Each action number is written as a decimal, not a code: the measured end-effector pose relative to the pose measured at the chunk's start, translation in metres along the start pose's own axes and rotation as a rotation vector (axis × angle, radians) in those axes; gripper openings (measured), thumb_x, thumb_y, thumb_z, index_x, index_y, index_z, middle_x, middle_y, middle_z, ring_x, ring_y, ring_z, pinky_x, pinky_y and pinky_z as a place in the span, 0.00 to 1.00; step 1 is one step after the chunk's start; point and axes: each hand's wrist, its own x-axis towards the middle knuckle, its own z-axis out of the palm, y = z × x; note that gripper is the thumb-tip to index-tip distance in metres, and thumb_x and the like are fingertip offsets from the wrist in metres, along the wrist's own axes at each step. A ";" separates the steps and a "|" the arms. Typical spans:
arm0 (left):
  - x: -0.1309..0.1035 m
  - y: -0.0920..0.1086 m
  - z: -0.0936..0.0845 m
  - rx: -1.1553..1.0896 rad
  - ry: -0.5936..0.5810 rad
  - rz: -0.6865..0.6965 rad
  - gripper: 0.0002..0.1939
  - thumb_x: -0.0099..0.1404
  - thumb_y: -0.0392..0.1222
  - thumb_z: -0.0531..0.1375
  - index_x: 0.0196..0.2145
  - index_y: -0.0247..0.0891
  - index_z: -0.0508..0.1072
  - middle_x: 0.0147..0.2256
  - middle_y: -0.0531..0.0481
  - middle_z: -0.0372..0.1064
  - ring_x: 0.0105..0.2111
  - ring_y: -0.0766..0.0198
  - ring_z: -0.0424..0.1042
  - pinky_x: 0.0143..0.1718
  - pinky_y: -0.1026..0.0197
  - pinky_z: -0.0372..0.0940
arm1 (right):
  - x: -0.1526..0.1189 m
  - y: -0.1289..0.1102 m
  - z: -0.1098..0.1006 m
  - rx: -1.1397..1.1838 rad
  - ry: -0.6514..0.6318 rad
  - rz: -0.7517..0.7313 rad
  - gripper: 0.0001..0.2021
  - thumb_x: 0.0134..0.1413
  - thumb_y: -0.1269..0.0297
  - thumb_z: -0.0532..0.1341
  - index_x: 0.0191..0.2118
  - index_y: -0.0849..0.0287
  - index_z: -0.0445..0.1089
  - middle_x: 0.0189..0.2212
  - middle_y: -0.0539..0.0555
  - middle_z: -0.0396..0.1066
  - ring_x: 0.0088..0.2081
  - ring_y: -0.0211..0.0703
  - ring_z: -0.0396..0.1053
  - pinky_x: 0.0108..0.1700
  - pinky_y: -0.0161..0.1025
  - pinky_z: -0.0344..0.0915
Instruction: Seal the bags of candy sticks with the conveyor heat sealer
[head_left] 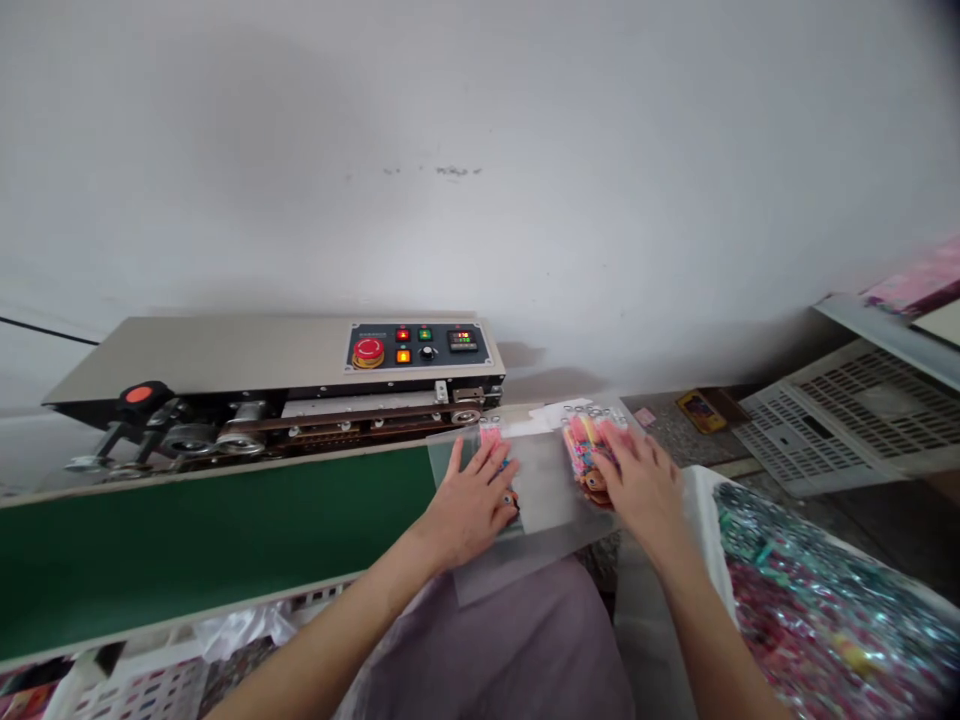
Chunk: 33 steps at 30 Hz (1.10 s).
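Observation:
My left hand lies with fingers spread on a sheet of clear plastic, over a small pink and blue piece with metal rings that shows partly between the fingers. To the right, my right hand rests flat, fingers apart, on the edge of a bunch of colourful figure charms with metal rings along the top. Its thumb lies across a brown part of the bunch. White paper sits between the two hands. Whether the charms are inside the plastic or on it, I cannot tell.
A belt sealing machine with lit buttons stands against the wall, its green conveyor belt running left. Shiny wrapped pieces fill a white-lined container at the right. Beyond are a white crate and a yellow box.

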 end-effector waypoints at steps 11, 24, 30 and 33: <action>-0.039 -0.023 -0.021 0.158 -0.022 -0.187 0.27 0.77 0.49 0.44 0.68 0.37 0.58 0.70 0.40 0.48 0.71 0.44 0.43 0.66 0.28 0.37 | -0.020 -0.087 0.003 0.002 -0.015 -0.028 0.31 0.68 0.52 0.52 0.69 0.64 0.56 0.68 0.69 0.53 0.70 0.65 0.44 0.66 0.60 0.45; 0.007 0.023 -0.025 0.021 0.058 -0.215 0.23 0.76 0.38 0.44 0.63 0.34 0.65 0.65 0.41 0.61 0.66 0.51 0.58 0.68 0.34 0.42 | -0.010 -0.090 -0.022 0.156 -0.031 -0.110 0.21 0.70 0.63 0.47 0.60 0.59 0.69 0.62 0.62 0.66 0.64 0.57 0.59 0.60 0.53 0.55; 0.038 0.037 0.009 0.054 0.061 -0.120 0.27 0.77 0.47 0.41 0.68 0.34 0.56 0.70 0.41 0.48 0.71 0.51 0.46 0.67 0.33 0.44 | -0.009 -0.044 -0.002 0.079 -0.021 -0.167 0.21 0.69 0.66 0.49 0.63 0.54 0.66 0.65 0.54 0.63 0.64 0.58 0.57 0.62 0.57 0.51; 0.029 0.025 0.022 0.126 0.078 -0.074 0.29 0.77 0.48 0.39 0.70 0.35 0.52 0.72 0.44 0.41 0.72 0.53 0.38 0.67 0.31 0.40 | -0.009 -0.040 -0.002 0.053 -0.035 -0.153 0.22 0.68 0.65 0.50 0.64 0.52 0.65 0.65 0.52 0.62 0.65 0.60 0.55 0.62 0.60 0.49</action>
